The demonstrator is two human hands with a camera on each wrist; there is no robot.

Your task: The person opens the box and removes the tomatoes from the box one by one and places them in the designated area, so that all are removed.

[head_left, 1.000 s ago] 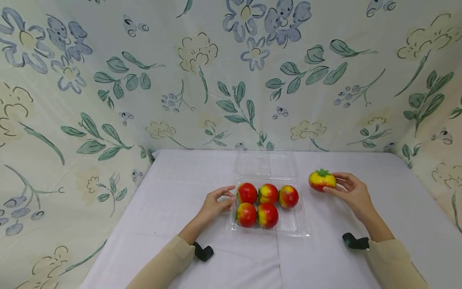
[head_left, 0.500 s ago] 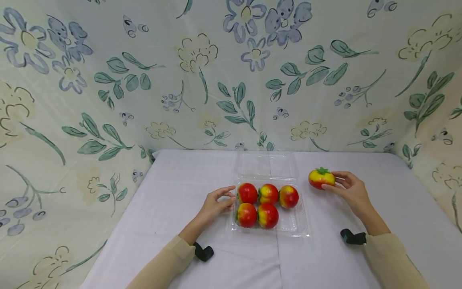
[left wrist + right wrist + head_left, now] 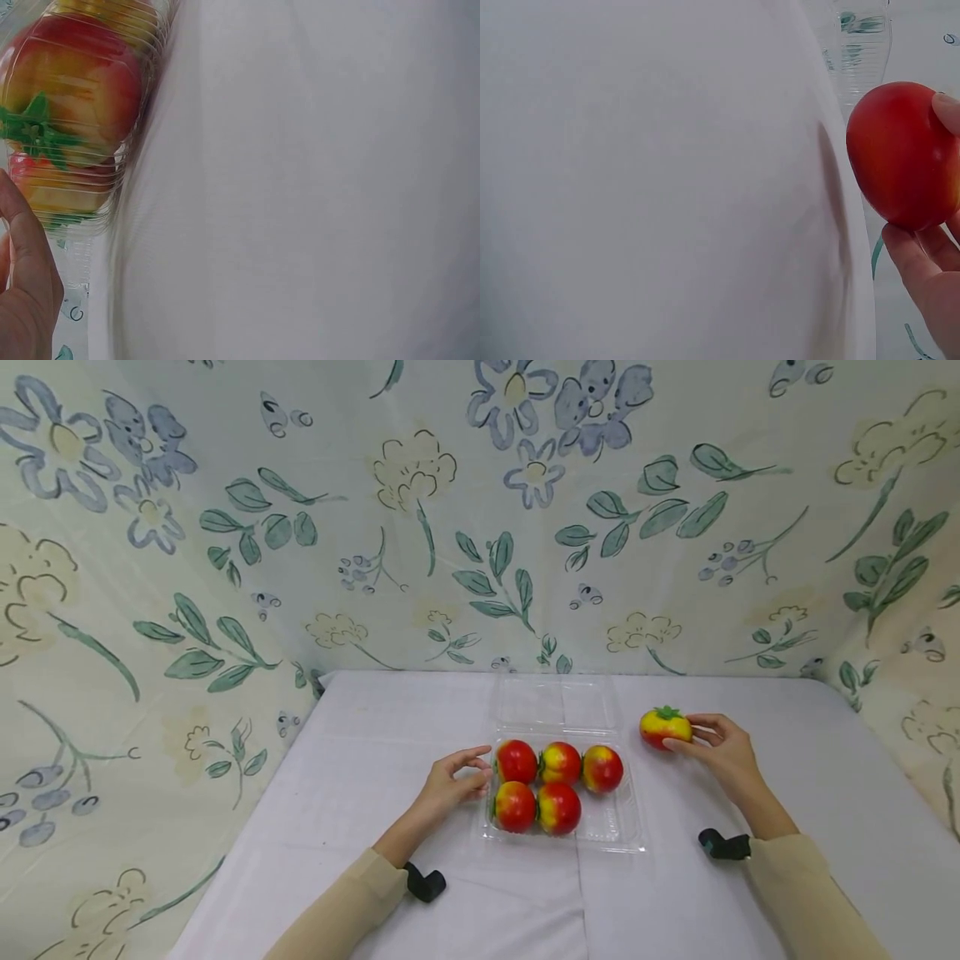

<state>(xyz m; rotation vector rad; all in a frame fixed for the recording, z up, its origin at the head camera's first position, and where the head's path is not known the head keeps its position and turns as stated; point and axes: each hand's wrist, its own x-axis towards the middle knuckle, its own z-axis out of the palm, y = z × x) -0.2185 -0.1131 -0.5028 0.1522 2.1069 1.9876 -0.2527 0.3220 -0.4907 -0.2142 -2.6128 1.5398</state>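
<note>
My right hand (image 3: 727, 756) holds a red-and-yellow tomato (image 3: 664, 727) with a green leafy top, right of the clear plastic box (image 3: 611, 827). In the right wrist view the thumb and fingers grip this tomato (image 3: 900, 157) from the side, above the white cloth. My left hand (image 3: 448, 785) is at the box's left side, fingers loosely bent and fingertips by its wall. In the box sit several similar tomatoes (image 3: 558, 808); its front right spot holds none. The left wrist view shows the ribbed box wall with a tomato (image 3: 82, 82) behind it and the left hand (image 3: 30, 277) beside it.
The box's clear lid (image 3: 555, 702) lies folded back behind it. A white cloth (image 3: 360, 752) covers the table, and a floral curtain (image 3: 480, 527) hangs around the back and sides. Black wrist-worn pieces (image 3: 424, 883) stick out near both sleeves.
My right hand has drifted slightly left and back with the tomato in its grip. The left hand and the box have stayed in place.
</note>
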